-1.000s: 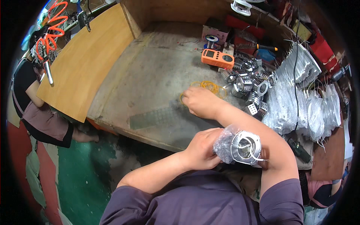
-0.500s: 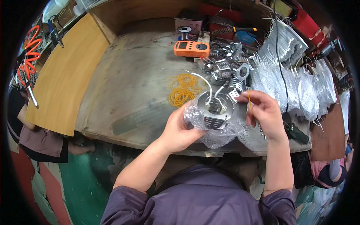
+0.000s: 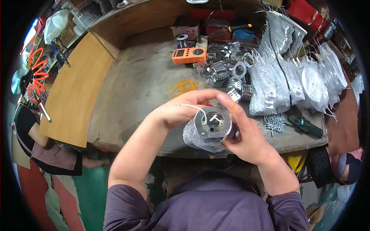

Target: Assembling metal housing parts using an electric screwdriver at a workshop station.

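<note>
Both hands close around a half-wrapped metal housing, a rubber band hooked on one finger

From the head view, the only one to go by, I see a round metal housing (image 3: 213, 133) held above the near edge of the tabletop (image 3: 135, 84), its open end and white wire (image 3: 203, 116) facing up. Bubble wrap (image 3: 197, 139) bunches around its lower left side. The hands are together about it: the right hand (image 3: 248, 140) is curled against its right side, thumb near the rim, while the left hand (image 3: 185, 106) arches over the far side, fingertips reaching toward the right forefinger. A yellow rubber band (image 3: 233, 109) crosses that finger; more bands (image 3: 184, 87) lie loose just beyond the hands.

I'd judge the step in hand to be fastening the wrap with the band. The next move seems to call for stretching the band wide and seating it around the plastic, with the wire kept clear and the wrap held snug.

Some of it I can't make out. The housing hides most of the wrap's underside and the far part of the band, so whether the band loops around anything besides the finger is unclear. Whether the left fingers grip or merely rest there, I cannot tell. The white ends inside the opening are too small to sort out.
</note>
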Action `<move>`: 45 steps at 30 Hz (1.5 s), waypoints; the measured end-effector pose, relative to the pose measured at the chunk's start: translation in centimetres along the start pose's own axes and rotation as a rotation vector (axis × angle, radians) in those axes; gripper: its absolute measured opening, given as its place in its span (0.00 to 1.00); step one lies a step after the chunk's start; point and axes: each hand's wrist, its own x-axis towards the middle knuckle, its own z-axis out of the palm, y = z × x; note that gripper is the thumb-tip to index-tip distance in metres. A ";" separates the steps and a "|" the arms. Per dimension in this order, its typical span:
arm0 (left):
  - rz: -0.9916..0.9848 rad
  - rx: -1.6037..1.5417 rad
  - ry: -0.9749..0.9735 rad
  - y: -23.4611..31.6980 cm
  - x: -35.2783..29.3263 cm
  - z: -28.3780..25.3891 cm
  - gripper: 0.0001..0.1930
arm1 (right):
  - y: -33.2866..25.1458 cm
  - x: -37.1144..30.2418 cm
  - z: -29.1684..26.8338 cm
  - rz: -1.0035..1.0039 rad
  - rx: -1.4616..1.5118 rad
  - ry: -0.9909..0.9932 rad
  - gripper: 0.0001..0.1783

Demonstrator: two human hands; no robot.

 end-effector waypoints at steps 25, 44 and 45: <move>0.135 1.662 0.978 0.6 -10.2 -0.3 0.12 | 0.6 -1.0 0.5 -0.260 0.117 -0.013 0.42; 0.468 1.121 0.730 -3.2 -2.8 4.8 0.53 | 0.2 1.4 0.2 -0.047 0.130 0.157 0.43; 0.443 1.153 0.765 -3.1 -2.9 4.7 0.48 | -0.2 1.2 0.2 -0.165 -0.156 0.254 0.43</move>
